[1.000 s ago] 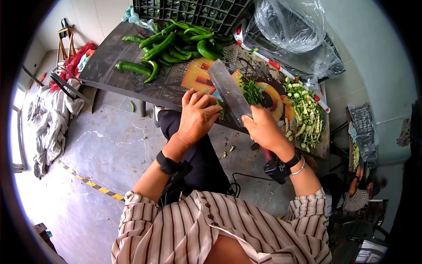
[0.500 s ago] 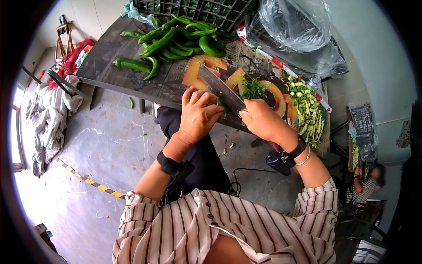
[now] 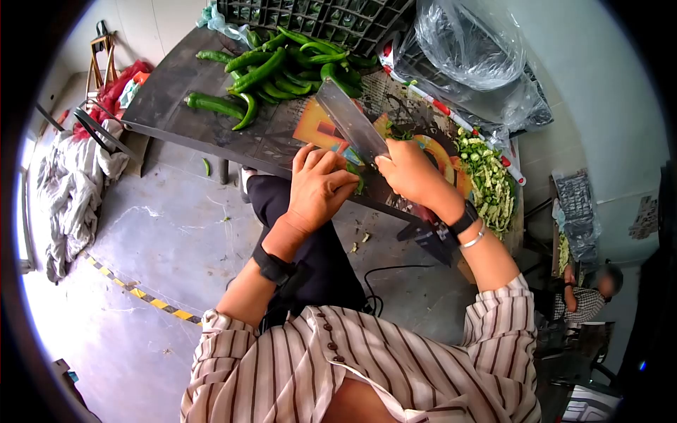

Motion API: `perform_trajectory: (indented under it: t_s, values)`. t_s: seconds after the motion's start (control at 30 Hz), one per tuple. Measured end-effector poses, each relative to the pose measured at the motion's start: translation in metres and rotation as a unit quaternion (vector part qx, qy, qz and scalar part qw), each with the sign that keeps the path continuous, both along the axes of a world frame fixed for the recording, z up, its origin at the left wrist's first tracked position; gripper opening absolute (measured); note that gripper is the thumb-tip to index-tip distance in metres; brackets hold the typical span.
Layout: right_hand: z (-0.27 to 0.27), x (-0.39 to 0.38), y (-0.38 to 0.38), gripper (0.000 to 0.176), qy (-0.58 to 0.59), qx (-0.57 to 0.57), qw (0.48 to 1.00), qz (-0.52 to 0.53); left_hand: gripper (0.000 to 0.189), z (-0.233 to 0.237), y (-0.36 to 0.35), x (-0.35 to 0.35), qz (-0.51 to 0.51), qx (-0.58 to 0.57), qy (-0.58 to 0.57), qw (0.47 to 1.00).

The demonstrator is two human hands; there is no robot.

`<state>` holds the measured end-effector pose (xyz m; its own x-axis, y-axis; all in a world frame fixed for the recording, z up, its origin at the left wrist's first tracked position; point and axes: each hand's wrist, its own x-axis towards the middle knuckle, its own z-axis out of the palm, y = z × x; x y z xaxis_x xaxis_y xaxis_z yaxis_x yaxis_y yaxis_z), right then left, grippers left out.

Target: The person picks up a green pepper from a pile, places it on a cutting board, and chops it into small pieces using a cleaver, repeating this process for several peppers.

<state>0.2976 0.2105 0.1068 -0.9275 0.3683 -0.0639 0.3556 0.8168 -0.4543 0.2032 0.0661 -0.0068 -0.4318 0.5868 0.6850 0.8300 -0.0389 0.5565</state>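
Observation:
My right hand [image 3: 417, 174] is closed round the handle of a cleaver [image 3: 350, 121], its broad blade angled to the far left over the table. Close to the table's near edge, my left hand [image 3: 319, 185] has its fingers bent and pressed together on a green pepper [image 3: 359, 182], most of which they hide. The blade stands a little beyond these fingertips. Behind the blade and my right hand, a pile of cut green pieces [image 3: 402, 132] is partly covered. Chopped pepper [image 3: 486, 185] lies heaped to the right.
Whole green peppers [image 3: 271, 74] are piled at the table's [image 3: 166, 106] far side, before a black crate [image 3: 317, 21]. Clear plastic bags [image 3: 469, 42] lie at the back right, with a red-and-white strip [image 3: 441, 107] alongside. A person [image 3: 585, 299] sits farther right.
My right hand and the cleaver have moved away from me and slightly left, so the blade is farther from my left fingers. My left hand stays nearly in place on the pepper.

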Motion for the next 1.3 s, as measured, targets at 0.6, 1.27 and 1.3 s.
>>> perform_trajectory:
  t_s: [0.6,1.27,1.3]
  values:
    - [-0.009,0.007,-0.008,0.024,-0.06,0.003,0.997,0.044,0.012,-0.002,-0.001,-0.001,-0.011,-0.012,-0.017,1.0]
    - [0.006,0.023,-0.015,0.025,-0.086,-0.015,0.996,0.012,0.011,0.0,-0.002,-0.001,-0.011,0.022,-0.012,1.0]
    - [0.001,0.025,-0.012,0.025,-0.046,0.017,0.998,0.049,0.011,0.001,-0.002,-0.001,-0.014,0.019,-0.014,1.0]
